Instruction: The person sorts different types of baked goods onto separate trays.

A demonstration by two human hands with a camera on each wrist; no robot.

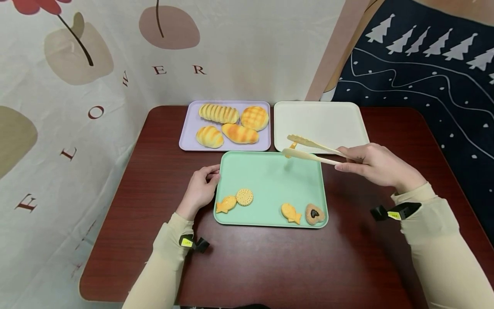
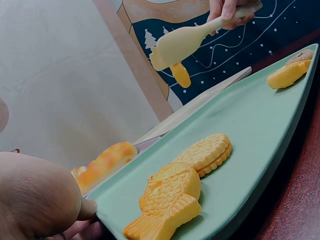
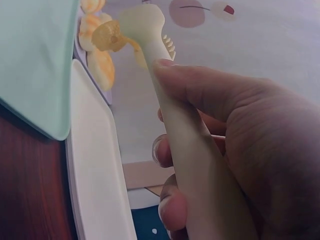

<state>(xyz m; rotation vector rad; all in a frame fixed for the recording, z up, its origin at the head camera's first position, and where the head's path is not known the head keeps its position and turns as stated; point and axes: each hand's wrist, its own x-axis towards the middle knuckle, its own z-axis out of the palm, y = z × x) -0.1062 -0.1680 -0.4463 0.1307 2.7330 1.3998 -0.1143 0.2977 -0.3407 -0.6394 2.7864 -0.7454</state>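
Right grip [image 1: 377, 165] is wrapped round the tongs [image 1: 308, 156], which poke out leftward with a yellow cookie [image 2: 181, 76] pinched near their tips, basically over the green tray's [image 1: 266, 171] far edge, white tray [image 1: 324, 122] just beyond.

Pale cream sleeves [image 1: 162, 262], black wrist straps [image 1: 411, 209], small yellow labels [image 1: 187, 243]

"What are the tongs [image 1: 308, 156] pinching?"

"A yellow piece [image 3: 106, 36], partly hidden behind them; its whole shape can't be told."

"Anything cut off?"

"In the head view, the left sleeve [image 1: 164, 262] toward seven o'clock, the right sleeve [image 1: 444, 249] toward four; in the left wrist view, the left hand [image 2: 35, 195] toward eight."

"And the left wristband label [image 1: 187, 243]?"

"Too small to read."
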